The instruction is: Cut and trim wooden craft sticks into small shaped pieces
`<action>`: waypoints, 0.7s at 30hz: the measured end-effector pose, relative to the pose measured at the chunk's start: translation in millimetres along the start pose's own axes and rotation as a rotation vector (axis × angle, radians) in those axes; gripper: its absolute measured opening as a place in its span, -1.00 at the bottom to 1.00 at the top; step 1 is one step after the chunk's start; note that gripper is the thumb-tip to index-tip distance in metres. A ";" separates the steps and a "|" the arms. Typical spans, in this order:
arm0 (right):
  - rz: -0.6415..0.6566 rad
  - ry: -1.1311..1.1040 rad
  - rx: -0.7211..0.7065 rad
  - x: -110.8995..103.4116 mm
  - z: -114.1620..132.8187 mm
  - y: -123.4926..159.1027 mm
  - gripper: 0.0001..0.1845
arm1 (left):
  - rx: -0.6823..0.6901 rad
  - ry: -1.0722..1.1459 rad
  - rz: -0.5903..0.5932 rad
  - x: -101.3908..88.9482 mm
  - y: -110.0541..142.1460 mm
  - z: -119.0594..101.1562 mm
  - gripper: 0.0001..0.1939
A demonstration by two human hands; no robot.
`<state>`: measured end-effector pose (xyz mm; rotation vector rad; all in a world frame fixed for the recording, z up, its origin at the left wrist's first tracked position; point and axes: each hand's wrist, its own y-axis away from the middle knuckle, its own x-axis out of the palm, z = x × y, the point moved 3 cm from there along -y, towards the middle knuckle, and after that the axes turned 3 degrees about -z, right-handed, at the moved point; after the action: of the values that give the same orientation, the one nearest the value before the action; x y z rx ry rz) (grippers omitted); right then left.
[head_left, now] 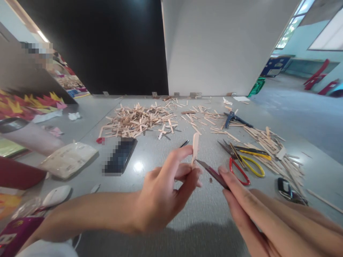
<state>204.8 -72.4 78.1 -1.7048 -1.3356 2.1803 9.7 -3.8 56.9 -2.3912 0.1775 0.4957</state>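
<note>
My left hand [163, 189] pinches a short wooden craft stick [195, 144] upright between its fingers, rounded end up. My right hand [257, 214] is closed around a craft knife [211, 172] with a dark blade. The blade's tip points left and is close to the lower part of the stick; whether it touches I cannot tell. Beneath the knife a small brown chip [210, 180] lies on the grey table [150, 160]. Right of the knife are scissors [242, 167] with one red and one yellow handle loop, and a yellow-and-black cutter [254, 151] lies behind them.
A pile of wooden sticks [136, 119] lies at the back, with more stick pieces [268, 150] to the right. Blue-handled pliers [235, 119] rest there. At left are a phone [120, 157], a plastic packet [71, 159] and a white mouse [57, 195]. A black-and-white partition [206, 46] stands behind.
</note>
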 end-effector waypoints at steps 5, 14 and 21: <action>0.030 -0.072 0.048 3.2 2.3 -6.6 -0.31 | 0.182 -0.202 -0.003 1.1 1.1 11.2 -0.56; 0.009 -0.013 -0.002 2.6 -5.2 -25.2 -0.63 | 0.209 -0.194 -0.027 2.4 -1.3 9.4 -0.66; 0.009 -0.239 0.028 5.2 -12.6 -40.9 -0.67 | 0.121 -0.111 -0.023 2.3 -6.4 6.6 -0.68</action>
<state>195.4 -37.0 100.8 -1.4814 -1.3396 2.4593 11.4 5.4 55.2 -2.2394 0.1267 0.5881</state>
